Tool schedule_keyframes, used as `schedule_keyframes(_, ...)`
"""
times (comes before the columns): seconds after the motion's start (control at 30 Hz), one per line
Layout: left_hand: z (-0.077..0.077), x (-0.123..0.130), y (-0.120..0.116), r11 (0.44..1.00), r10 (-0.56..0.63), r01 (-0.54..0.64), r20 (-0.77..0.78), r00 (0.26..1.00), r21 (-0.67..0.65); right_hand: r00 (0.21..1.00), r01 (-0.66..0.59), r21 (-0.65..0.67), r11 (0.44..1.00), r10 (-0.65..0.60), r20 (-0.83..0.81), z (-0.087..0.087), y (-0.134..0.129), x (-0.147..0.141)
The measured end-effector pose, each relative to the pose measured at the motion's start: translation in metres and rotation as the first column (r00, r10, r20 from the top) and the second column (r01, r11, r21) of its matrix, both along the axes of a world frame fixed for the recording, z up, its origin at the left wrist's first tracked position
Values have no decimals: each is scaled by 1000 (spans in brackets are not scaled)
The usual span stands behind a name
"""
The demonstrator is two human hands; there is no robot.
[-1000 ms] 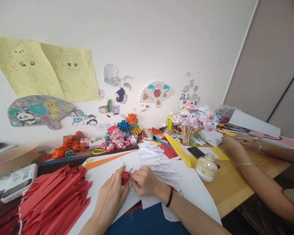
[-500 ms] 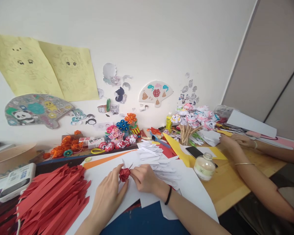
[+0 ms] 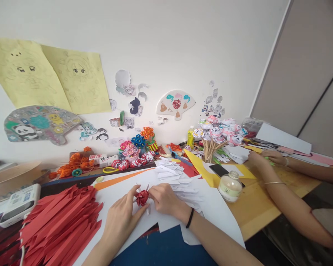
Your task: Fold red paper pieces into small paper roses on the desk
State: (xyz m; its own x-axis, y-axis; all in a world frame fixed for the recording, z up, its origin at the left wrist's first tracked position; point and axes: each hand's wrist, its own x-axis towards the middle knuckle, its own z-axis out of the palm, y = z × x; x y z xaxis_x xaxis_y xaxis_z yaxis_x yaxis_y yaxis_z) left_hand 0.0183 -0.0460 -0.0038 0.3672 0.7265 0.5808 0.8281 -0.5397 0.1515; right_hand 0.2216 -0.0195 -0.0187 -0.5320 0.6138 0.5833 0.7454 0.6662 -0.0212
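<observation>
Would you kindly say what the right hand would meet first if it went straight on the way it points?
The right hand would probably meet the red folded ball; whether they touch is unclear.

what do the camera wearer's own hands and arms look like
The left hand and right hand are ungloved. The forearms show no sleeves. A thin, plain black wristband sits on the right side only.

Strip pile (image 3: 63, 225) L, jar (image 3: 230, 187) R of folded ppr (image 3: 142, 198).
</observation>
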Motion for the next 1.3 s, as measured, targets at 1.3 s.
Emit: schedule_keyframes(1.3,10,5,-9,998,-17,23,-104,994,57,986,-152,-142,978,140,-89,0,2,3)
